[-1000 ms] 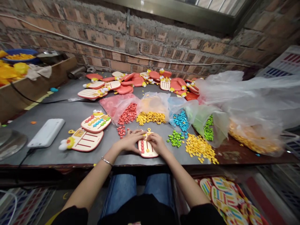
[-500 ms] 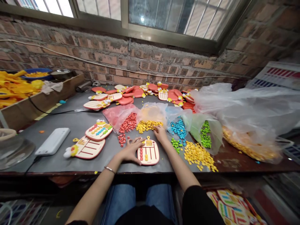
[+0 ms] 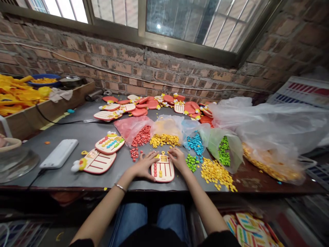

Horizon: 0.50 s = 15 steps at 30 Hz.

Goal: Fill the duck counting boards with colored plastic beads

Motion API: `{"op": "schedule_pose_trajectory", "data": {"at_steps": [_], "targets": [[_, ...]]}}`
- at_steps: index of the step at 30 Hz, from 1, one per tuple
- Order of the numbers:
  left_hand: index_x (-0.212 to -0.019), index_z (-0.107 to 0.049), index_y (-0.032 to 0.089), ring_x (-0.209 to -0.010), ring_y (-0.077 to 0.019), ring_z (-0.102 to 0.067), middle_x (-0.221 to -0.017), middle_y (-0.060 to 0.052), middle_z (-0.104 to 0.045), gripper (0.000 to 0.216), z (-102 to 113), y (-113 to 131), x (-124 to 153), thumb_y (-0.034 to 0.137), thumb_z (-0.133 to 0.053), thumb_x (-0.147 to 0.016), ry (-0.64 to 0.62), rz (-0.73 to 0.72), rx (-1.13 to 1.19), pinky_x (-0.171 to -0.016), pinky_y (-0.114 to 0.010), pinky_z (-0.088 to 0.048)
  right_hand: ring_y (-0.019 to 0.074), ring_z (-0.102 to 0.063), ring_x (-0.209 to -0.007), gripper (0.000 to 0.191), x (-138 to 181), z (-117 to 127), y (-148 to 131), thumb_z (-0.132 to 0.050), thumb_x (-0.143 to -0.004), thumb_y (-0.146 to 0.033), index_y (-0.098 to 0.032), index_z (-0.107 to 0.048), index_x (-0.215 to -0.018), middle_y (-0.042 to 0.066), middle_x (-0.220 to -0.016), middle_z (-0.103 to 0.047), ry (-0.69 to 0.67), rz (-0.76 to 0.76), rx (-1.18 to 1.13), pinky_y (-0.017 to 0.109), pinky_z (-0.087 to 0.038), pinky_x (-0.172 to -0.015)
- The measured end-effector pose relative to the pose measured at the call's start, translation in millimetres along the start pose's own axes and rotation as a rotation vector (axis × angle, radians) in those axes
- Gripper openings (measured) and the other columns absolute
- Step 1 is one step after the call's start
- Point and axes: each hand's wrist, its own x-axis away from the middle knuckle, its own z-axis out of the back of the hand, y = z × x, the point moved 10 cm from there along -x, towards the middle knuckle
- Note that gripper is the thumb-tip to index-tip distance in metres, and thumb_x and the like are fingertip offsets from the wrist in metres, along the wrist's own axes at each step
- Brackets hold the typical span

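A cream and red toy abacus board [image 3: 162,170] lies on the grey table [image 3: 84,132] near its front edge. It carries a column of red beads and a couple of yellow ones. My left hand [image 3: 142,166] lies flat with fingers spread against the board's left edge. My right hand [image 3: 178,158] sits at the board's top right corner, fingers curled together; what they pinch is too small to make out. Just behind the board are open bags of red beads [image 3: 141,135], yellow beads [image 3: 164,139] and blue beads [image 3: 195,142].
Green beads [image 3: 224,151] and a loose yellow pile [image 3: 216,173] lie to the right, beside a big plastic bag [image 3: 269,137]. Two duck-headed boards [image 3: 102,152] and a white device [image 3: 59,153] lie left. More boards [image 3: 154,103] are heaped by the brick wall.
My right hand reached out to the yellow beads and has come back to the board's top right corner. My left hand stayed at the board. The view has tilted up.
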Motion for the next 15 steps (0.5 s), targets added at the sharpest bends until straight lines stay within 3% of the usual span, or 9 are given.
{"op": "schedule_pose_trajectory", "data": {"at_steps": [3,7,11,15], "targets": [[-0.147,-0.034,0.026,-0.145,-0.0397,-0.009,-0.16,-0.013,-0.009,0.095,-1,7,4,0.064,-0.067,-0.066,-0.003,0.04,-0.113,-0.107,-0.07,-0.002,0.02,-0.059,-0.083,0.013,15,-4,-9,-0.054,-0.086,-0.015,-0.019,-0.064,-0.08,0.006,-0.086,-0.063,-0.05,0.022,0.155,0.035,-0.051,-0.076],[-0.149,-0.031,0.025,-0.145,-0.0392,-0.012,-0.159,-0.014,-0.011,0.097,-9,15,9,0.064,-0.066,-0.067,0.081,0.142,-0.193,-0.107,-0.07,-0.005,0.023,-0.055,-0.089,0.016,20,-13,-17,-0.055,-0.083,-0.008,-0.019,-0.064,-0.076,0.008,-0.088,-0.063,-0.1,0.08,0.328,0.036,-0.047,-0.08],[-0.149,-0.032,0.024,-0.144,-0.042,-0.012,-0.159,-0.014,-0.012,0.102,-19,16,14,0.068,-0.068,-0.064,0.207,0.281,-0.227,-0.106,-0.07,-0.007,0.023,-0.053,-0.088,0.016,24,-12,-17,-0.054,-0.083,-0.007,-0.019,-0.063,-0.076,0.008,-0.086,-0.062,-0.119,0.085,0.311,0.036,-0.046,-0.078],[-0.148,-0.033,0.027,-0.143,-0.0431,-0.011,-0.16,-0.011,-0.015,0.1,-24,16,17,0.068,-0.068,-0.064,0.29,0.299,-0.234,-0.107,-0.067,-0.008,0.0212,-0.055,-0.085,0.015,33,-12,-15,-0.055,-0.083,-0.008,-0.019,-0.063,-0.075,0.007,-0.085,-0.063,-0.203,0.031,0.197,0.034,-0.046,-0.078]]}}
